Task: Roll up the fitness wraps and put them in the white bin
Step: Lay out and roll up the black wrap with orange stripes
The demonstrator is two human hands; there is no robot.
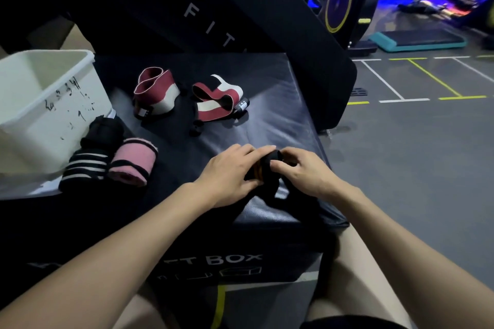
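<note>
Black vinyl covers the padded plyo box (pixel 267 104) that carries everything; it is printed "BOX" on its near face. At its near right corner both hands work a black wrap with orange stripes (pixel 263 168): the left hand (pixel 230 175) curls its fingers over the roll from the left, and the right hand (pixel 299 172) pinches its other end, so both are clenched on the wrap. A loose black tail of it trails toward the box edge. The white bin (pixel 40 104) stands at the far left, with handwriting on its side. Just beside the bin lie a black-and-white striped roll (pixel 85 165), touching a pink roll (pixel 133 161), and a black roll (pixel 104 128) behind them. Farther back, two unrolled maroon-and-cream wraps (pixel 156 91) (pixel 217 97) lie side by side. A leaning black pad (pixel 240 2) rises behind the box.
</note>
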